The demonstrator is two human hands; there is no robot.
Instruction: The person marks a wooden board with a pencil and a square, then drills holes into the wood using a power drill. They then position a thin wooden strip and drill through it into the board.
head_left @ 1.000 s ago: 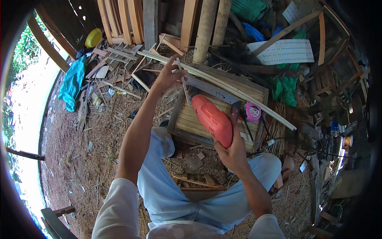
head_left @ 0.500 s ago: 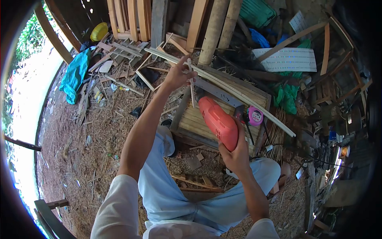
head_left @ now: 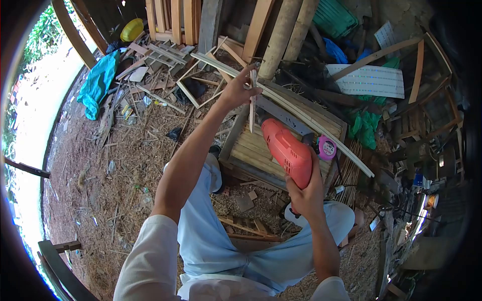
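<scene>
My left hand [head_left: 238, 92] pinches a thin wooden strip [head_left: 252, 118], held nearly upright over the low slatted wooden table [head_left: 251, 153]. Wrapped around the handle of a red power drill [head_left: 287, 148] is my right hand [head_left: 305, 194]. The drill's front end points up and left toward the strip, close beside it. Behind them, long pale wood strips [head_left: 321, 129] lie diagonally across the tabletop. A metal handsaw blade [head_left: 283, 116] rests next to these strips, and a pink tape measure [head_left: 327, 148] sits at the table's right side.
Wood scraps [head_left: 165, 57] and a light wooden frame [head_left: 188, 93] lie on the shaving-strewn ground at back left, near a teal cloth [head_left: 98, 85]. Boards and posts [head_left: 261, 30] stand at the back. A perforated white panel [head_left: 369, 80] and green plastic [head_left: 364, 128] are on the right.
The view has shifted slightly, so most of the scene sits a little further right. Both hands keep their holds, and the strip and drill remain close together.
</scene>
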